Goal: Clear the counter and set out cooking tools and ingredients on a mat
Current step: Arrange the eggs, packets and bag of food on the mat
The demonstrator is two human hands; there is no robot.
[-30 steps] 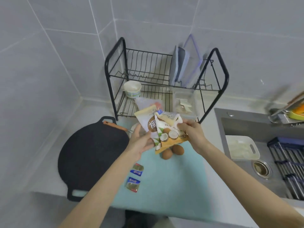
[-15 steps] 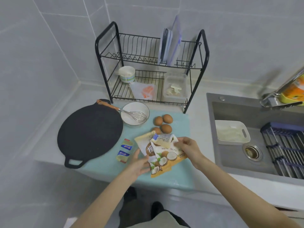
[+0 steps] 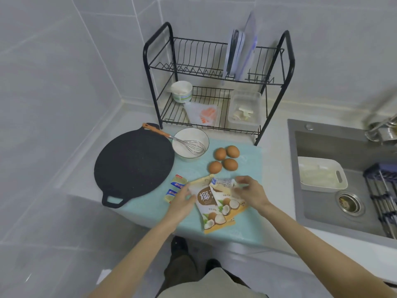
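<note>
Two coconut bags [image 3: 214, 203] lie overlapping on the near part of the teal mat [image 3: 249, 160], which covers the tabletop [image 3: 277, 168] beside the sink [image 3: 322, 211]. The left hand [image 3: 182, 203] rests with straight fingers against the left edge of the lower bag, thumb on its face. The right hand [image 3: 251, 194], a little blurred, has its fingers curled at the top corner of the upper bag and seems to pinch it.

Four eggs [image 3: 229, 164] sit in a cluster on the mat just behind the bags. To their left is a white bowl [image 3: 182, 155] with a whisk [image 3: 191, 146] lying in it, its orange handle reaching over the black pan [image 3: 133, 166]. The pan lies partly on the mat's left edge. Three butter packets [image 3: 179, 183] are between the pan and the left hand.

Behind the mat stands a black rack [image 3: 287, 61]; its lower shelf holds a cup [image 3: 182, 91], a plastic bag [image 3: 204, 114] and a clear container [image 3: 245, 108]. A white tray [image 3: 320, 175] sits in the sink.
</note>
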